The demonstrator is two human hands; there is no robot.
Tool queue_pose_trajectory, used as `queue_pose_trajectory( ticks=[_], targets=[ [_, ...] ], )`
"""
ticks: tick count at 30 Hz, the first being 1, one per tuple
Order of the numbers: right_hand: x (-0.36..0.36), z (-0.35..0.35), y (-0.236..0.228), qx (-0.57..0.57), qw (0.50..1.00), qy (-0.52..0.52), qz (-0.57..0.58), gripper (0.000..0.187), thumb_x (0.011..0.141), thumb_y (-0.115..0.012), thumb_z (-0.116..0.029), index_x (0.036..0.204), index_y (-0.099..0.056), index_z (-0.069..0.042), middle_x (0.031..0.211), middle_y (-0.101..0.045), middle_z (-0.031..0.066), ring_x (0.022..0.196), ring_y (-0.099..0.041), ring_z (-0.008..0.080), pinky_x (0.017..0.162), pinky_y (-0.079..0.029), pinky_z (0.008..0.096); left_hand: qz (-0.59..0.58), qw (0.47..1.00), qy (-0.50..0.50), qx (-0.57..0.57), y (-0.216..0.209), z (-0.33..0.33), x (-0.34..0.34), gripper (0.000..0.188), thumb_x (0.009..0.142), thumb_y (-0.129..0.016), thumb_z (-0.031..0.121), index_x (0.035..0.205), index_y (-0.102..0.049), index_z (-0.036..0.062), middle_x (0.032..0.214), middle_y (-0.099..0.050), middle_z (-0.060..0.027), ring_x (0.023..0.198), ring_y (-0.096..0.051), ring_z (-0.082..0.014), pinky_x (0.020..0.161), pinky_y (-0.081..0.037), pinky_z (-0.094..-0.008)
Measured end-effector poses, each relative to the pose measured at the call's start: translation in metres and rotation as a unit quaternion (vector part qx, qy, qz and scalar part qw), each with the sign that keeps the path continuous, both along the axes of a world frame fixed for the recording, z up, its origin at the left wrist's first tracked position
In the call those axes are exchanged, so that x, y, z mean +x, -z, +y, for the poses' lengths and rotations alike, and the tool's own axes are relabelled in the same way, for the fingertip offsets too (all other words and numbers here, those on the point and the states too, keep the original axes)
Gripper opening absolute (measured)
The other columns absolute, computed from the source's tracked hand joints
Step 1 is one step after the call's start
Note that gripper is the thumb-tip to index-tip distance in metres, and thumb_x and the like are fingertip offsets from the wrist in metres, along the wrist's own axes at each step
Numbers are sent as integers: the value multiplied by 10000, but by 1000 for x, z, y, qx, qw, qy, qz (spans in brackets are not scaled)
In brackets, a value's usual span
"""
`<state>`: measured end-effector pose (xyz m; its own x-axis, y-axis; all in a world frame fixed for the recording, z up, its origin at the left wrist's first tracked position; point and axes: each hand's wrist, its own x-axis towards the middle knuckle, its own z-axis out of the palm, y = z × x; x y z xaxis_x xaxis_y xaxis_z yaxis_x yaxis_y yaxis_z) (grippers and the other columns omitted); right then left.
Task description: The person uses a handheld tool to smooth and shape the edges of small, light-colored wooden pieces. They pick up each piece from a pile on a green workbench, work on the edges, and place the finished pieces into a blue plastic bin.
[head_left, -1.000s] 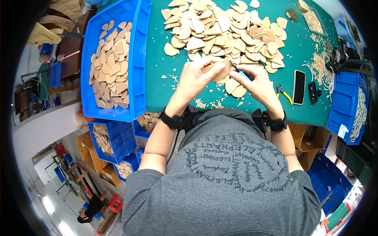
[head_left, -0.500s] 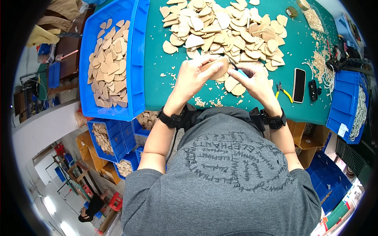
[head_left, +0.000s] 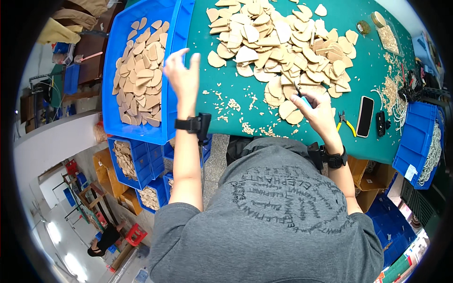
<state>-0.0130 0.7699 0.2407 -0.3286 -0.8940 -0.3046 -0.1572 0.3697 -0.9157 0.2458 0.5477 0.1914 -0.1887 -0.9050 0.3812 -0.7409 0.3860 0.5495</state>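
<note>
My left hand (head_left: 183, 78) is at the near side of a blue plastic bin (head_left: 177, 28), fingers spread with nothing between them. Inside the bin lie many flat tan pieces (head_left: 141, 80) with rounded edges. My right hand (head_left: 317, 112) is closed around a slim tool (head_left: 306, 101) with a light blue handle and a dark narrow tip; its exact kind is too small to tell. That tip rests over the near edge of a big heap of similar tan pieces (head_left: 283, 33) on the green table.
Yellow-handled pliers (head_left: 347, 125), a phone (head_left: 364, 116) and a small black object (head_left: 381, 123) lie to the right. Small tan scraps (head_left: 247, 127) scatter over the green tabletop (head_left: 207, 101). A blue bin of pale cord (head_left: 417, 137) stands at the far right; more bins (head_left: 134, 160) sit below left.
My left hand has moved left from the heap to the blue bin and let go of the tan piece it held. My right hand still grips the tool near the heap.
</note>
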Motion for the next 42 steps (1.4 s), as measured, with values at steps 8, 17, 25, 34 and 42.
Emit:
queue_pose_trajectory(
  ticks=[8,17,25,34,42],
  targets=[
    [4,5,-7,-1,1000,-3,25,302,837,-699,-296,908,-648,-7,648,-543,-20,586,-443,48,524,-346,214,-169,961,197,91,87,12,-105,525,745,-733,235,1191,-513,66,1167,-517,-149,1109,-491,-330,940,-431,-401],
    [6,8,0,8,999,8,30,329,826,-699,-329,939,-672,-21,706,-627,32,615,-530,75,575,-431,233,261,801,147,518,9,37,-91,285,828,-716,259,987,-560,82,827,-621,6,666,-594,-63,569,-482,-201],
    [12,2,-7,-2,1000,11,3,372,827,-694,-347,1016,-665,-29,827,-671,62,708,-603,106,659,-475,240,322,752,230,528,-54,92,-80,358,842,-706,180,1146,-604,19,865,-679,-20,703,-597,-40,550,-440,-174],
    [2,-1,-27,-34,997,-62,19,377,835,-692,-311,1077,-650,-25,916,-688,86,818,-632,135,755,-490,274,271,789,250,491,-67,112,-79,324,839,-714,182,1113,-639,26,851,-687,-31,685,-574,-19,515,-398,-160],
    [0,0,-22,-69,995,-65,40,318,830,-712,-257,1044,-670,-26,885,-688,59,795,-625,105,711,-486,241,237,817,252,461,-70,112,-79,322,831,-725,200,1094,-650,30,859,-688,-24,667,-555,-8,508,-386,-158]
  ],
)
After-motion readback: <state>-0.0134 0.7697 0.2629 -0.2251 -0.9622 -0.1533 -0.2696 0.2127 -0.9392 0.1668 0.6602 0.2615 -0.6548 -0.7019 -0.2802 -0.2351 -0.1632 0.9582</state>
